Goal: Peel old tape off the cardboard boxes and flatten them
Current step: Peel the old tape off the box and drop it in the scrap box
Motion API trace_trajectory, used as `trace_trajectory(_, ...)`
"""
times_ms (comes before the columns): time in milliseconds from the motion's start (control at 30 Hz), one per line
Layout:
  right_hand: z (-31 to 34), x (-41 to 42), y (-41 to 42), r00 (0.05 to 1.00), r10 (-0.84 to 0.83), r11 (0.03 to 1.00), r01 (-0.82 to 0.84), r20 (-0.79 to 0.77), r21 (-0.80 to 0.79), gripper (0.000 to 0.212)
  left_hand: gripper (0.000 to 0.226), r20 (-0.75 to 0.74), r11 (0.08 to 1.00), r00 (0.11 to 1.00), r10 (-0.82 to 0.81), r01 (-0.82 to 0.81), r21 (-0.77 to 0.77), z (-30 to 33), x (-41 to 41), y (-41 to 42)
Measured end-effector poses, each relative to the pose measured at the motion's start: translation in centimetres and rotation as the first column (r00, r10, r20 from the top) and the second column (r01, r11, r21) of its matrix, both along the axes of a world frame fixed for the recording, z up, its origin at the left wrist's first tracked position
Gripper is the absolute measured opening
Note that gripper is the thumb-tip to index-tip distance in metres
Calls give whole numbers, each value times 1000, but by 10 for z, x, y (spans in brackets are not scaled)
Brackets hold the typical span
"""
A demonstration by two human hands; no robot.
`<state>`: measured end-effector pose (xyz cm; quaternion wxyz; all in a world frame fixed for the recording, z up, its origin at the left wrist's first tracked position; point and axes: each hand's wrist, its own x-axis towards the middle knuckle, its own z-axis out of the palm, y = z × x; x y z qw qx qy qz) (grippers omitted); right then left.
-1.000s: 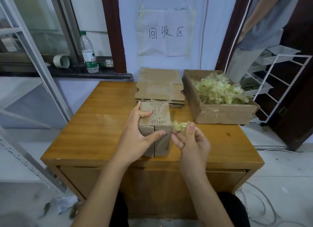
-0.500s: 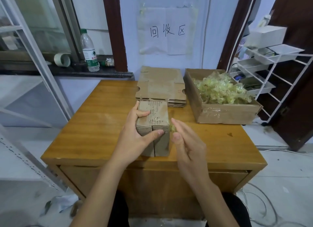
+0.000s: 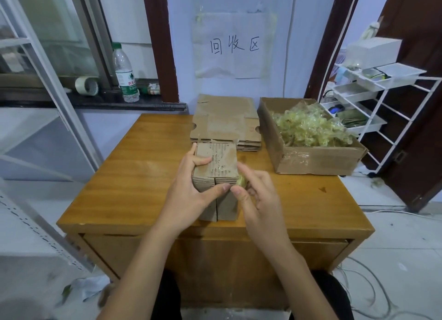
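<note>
A small closed cardboard box (image 3: 216, 163) stands on the wooden table (image 3: 134, 176), its top surface torn where tape came off. My left hand (image 3: 191, 195) grips it, fingers over the top left edge and thumb across the front. My right hand (image 3: 254, 195) is at the box's right edge and pinches a crumpled wad of yellowish tape (image 3: 242, 181) between thumb and fingers. Behind the box lies a stack of flattened cardboard boxes (image 3: 226, 123).
An open cardboard box (image 3: 318, 159) heaped with peeled tape sits at the table's right rear. A water bottle (image 3: 125, 76) and a tape roll (image 3: 86, 86) rest on the window sill. A white wire rack (image 3: 373, 99) stands at the right.
My right hand has drawn in from beside the box to its right edge, with the tape wad between its fingers. The person standing at the right rear has left the view.
</note>
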<state>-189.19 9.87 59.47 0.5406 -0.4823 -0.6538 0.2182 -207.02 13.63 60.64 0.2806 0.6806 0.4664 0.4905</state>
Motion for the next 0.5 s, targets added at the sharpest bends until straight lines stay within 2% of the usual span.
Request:
trace_trajectory(67, 1, 1, 1, 1000, -7, 999, 7, 1, 34, 41, 65, 6, 1000, 1000, -2, 2, -4, 1, 0, -1)
trace_trajectory(167, 6, 5, 4, 992, 24, 999, -19, -123, 40, 26, 64, -9, 1000, 1000, 7, -7, 0, 2, 1, -1)
trace_trajectory(267, 13, 11, 9, 989, 80, 996, -74, -127, 47, 21, 65, -13, 1000, 1000, -5, 6, 4, 3, 1, -2)
trace_trajectory(433, 23, 20, 17, 957, 206, 972, -225, -203, -74, 10, 65, 9, 1000, 1000, -20, 20, -3, 4, 0, -3)
trace_trajectory(500, 25, 25, 21, 938, 231, 955, -269, -258, -123, 13, 65, 13, 999, 999, -33, 33, -14, 4, 0, -3)
